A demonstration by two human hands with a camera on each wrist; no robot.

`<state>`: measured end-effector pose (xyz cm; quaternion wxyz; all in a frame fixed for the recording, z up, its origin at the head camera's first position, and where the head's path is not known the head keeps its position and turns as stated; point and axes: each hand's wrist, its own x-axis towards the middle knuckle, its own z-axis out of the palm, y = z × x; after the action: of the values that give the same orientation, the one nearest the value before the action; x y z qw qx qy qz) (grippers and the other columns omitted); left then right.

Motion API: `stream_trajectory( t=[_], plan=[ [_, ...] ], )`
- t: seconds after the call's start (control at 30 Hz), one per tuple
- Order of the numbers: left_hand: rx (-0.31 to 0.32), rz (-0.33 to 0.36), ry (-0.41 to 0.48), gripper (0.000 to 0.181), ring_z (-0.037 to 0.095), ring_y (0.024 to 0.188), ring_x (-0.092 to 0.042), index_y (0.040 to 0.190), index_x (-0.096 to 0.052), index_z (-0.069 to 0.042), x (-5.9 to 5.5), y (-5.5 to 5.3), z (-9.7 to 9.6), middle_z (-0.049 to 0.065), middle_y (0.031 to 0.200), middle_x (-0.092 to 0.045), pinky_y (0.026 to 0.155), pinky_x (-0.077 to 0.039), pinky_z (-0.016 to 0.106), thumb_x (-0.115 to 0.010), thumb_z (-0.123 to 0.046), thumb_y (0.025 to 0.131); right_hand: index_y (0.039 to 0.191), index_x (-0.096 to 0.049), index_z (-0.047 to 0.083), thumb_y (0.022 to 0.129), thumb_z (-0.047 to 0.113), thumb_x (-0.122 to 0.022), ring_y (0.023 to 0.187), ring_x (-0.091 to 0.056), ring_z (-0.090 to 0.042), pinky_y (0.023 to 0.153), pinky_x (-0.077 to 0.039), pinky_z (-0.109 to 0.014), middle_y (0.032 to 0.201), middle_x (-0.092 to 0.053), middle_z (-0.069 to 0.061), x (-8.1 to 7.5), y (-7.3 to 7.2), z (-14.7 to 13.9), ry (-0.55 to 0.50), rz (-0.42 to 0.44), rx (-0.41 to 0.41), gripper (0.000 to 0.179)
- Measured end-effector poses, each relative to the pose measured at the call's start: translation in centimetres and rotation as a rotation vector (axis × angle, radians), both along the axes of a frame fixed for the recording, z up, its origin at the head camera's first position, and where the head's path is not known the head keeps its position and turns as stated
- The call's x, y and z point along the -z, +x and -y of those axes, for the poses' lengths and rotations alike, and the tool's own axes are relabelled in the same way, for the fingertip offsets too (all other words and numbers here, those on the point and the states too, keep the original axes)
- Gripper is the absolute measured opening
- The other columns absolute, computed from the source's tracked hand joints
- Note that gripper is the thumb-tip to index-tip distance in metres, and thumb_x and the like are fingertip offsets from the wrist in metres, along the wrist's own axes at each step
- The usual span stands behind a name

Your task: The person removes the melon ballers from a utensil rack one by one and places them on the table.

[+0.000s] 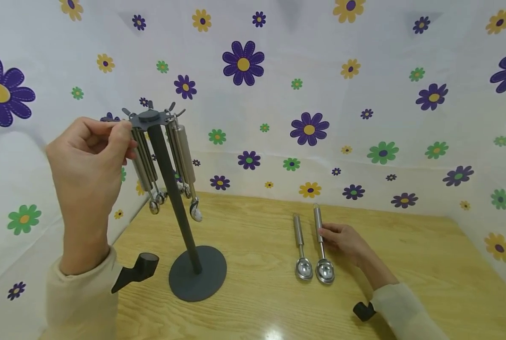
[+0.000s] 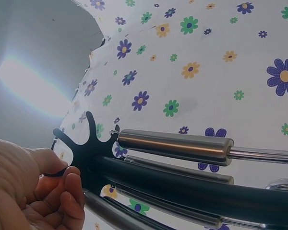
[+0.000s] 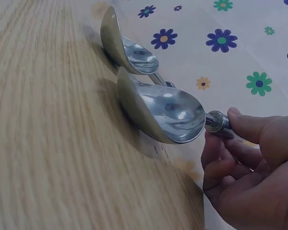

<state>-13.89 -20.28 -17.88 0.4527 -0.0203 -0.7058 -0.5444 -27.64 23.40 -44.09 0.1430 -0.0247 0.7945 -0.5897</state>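
Note:
A dark grey utensil stand rises on a round base at the left of the table. My left hand pinches one of the hooked arms of its top between thumb and fingers, as the hook plate in the left wrist view shows. Several metal scoops hang from the other hooks, one scoop on the right side. On the table at right lie two ice cream scoops with steel handles. My right hand holds the right-hand scoop by its handle, thumb and fingers on it. The other scoop lies just left of it.
The wooden table reaches back to a white flowered cloth that hangs behind and at both sides. A black wrist mount sticks out from the left sleeve, close to the stand's base.

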Motion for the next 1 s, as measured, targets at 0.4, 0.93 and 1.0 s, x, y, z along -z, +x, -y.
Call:
stream_trajectory(
  t=[0.4, 0.93, 1.0],
  plan=[
    [-0.032, 0.013, -0.033, 0.009, 0.012, 0.066, -0.067, 0.094, -0.072, -0.009, 0.2, 0.0, 0.0, -0.001, 0.08, -0.072, 0.063, -0.054, 0.016, -0.071, -0.017, 0.098, 0.134, -0.058, -0.013, 0.106, 0.02, -0.062, 0.07, -0.055, -0.013, 0.058, -0.047, -0.022, 0.081, -0.061, -0.004, 1.0, -0.6, 0.6, 0.059, -0.027, -0.01, 0.043],
    [0.001, -0.013, -0.006, 0.009, 0.014, 0.065, -0.066, 0.091, -0.072, -0.009, 0.2, -0.1, 0.0, 0.001, 0.079, -0.071, 0.06, -0.053, 0.016, -0.072, -0.015, 0.098, 0.119, -0.065, -0.013, 0.105, 0.013, -0.062, 0.06, -0.052, -0.013, 0.052, -0.045, -0.022, 0.072, -0.061, -0.006, 0.8, 0.2, 1.9, 0.19, -0.111, 0.011, 0.03],
    [0.005, -0.022, -0.013, 0.009, 0.013, 0.065, -0.066, 0.091, -0.071, -0.009, 0.2, -0.1, 0.0, 0.0, 0.079, -0.071, 0.06, -0.053, 0.016, -0.071, -0.015, 0.098, 0.117, -0.065, -0.014, 0.104, 0.011, -0.063, 0.057, -0.052, -0.012, 0.05, -0.044, -0.022, 0.07, -0.06, -0.006, 0.9, 0.3, 2.0, 0.195, -0.133, 0.024, 0.028]
  ],
)
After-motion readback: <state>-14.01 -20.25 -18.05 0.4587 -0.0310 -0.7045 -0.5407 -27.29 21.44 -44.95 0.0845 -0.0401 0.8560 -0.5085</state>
